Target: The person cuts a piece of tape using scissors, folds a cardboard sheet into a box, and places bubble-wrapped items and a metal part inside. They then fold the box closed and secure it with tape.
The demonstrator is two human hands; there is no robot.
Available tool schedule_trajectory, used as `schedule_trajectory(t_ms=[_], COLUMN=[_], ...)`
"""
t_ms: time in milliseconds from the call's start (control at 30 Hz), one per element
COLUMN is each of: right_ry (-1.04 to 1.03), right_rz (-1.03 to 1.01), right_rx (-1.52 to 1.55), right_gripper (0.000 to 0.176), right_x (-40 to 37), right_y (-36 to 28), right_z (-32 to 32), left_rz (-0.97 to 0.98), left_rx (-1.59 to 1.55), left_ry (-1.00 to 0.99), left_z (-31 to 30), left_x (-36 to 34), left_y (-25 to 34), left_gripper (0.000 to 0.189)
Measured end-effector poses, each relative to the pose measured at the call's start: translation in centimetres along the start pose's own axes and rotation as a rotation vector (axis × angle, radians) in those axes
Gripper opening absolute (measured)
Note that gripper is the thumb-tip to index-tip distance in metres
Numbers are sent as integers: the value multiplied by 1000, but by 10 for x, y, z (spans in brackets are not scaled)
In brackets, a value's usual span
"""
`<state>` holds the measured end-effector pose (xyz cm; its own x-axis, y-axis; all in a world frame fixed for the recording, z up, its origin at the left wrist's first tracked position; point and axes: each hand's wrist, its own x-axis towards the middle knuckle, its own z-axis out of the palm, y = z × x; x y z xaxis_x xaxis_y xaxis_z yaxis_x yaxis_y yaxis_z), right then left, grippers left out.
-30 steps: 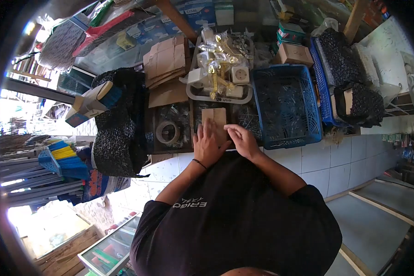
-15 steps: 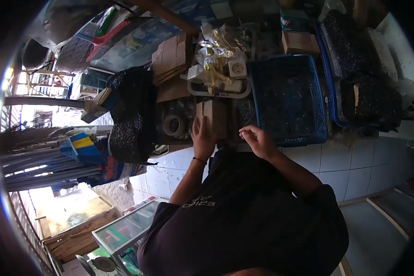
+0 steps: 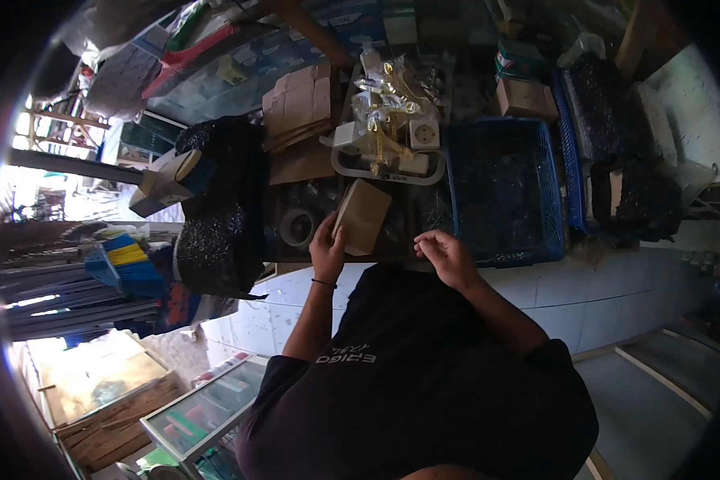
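Observation:
A small brown cardboard box (image 3: 364,220) stands tilted at the near edge of the work table. My left hand (image 3: 327,244) grips its left side, the thumb on the near face and the other fingers partly hidden behind it. To the right of the box, my right hand (image 3: 446,256) hovers near the table edge with its fingers curled in and the thumb against them. Whether anything small sits between those fingertips cannot be made out. A roll of tape (image 3: 298,228) lies just left of the box.
Behind the box, a white tray (image 3: 388,178) holds gold-coloured fittings in plastic and a white wall socket (image 3: 425,134). Flattened cardboard (image 3: 300,100) is stacked to its left. A blue plastic basket (image 3: 504,260) stands at the right, beside black bubble wrap (image 3: 636,188).
My left hand has shifted from on top of the box to its left side, and the box has turned and tilted. My right hand stays curled near the same place.

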<state>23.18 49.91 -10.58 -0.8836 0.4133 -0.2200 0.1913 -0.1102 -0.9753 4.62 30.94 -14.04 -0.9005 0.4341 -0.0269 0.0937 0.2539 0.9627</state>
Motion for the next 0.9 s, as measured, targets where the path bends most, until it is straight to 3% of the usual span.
schedule_trajectory(t_ms=[100, 200, 333, 400, 533, 633, 767, 900], right_ry=[-19, -56, -91, -60, -80, -192, -400, -474], right_rz=[22, 40, 61, 20, -229, -282, -233, -133], right_rx=[-18, -68, -239, -291, -843, -1213, -1397, -1287], right_gripper=[20, 18, 17, 17, 53, 74, 84, 88], right_x=[1, 6, 14, 18, 46, 69, 91, 96], right_y=[5, -4, -14, -26, -52, -67, -64, -67], right_z=[7, 20, 38, 52, 68, 80, 86, 82], left_rz=[284, 371, 350, 375, 377, 434, 702, 765], left_rx=[296, 401, 333, 377, 340, 321, 335, 223], left_ry=[-134, -181, -294, -258, -304, -445, -549, -540], left_z=[-9, -14, -17, -15, -22, -33, -38, -39], left_x=[5, 2, 3, -1, 3, 11, 22, 36], left_y=[22, 20, 15, 15, 21, 13, 5, 8], left_gripper=[40, 43, 52, 55, 57, 55, 59, 58])
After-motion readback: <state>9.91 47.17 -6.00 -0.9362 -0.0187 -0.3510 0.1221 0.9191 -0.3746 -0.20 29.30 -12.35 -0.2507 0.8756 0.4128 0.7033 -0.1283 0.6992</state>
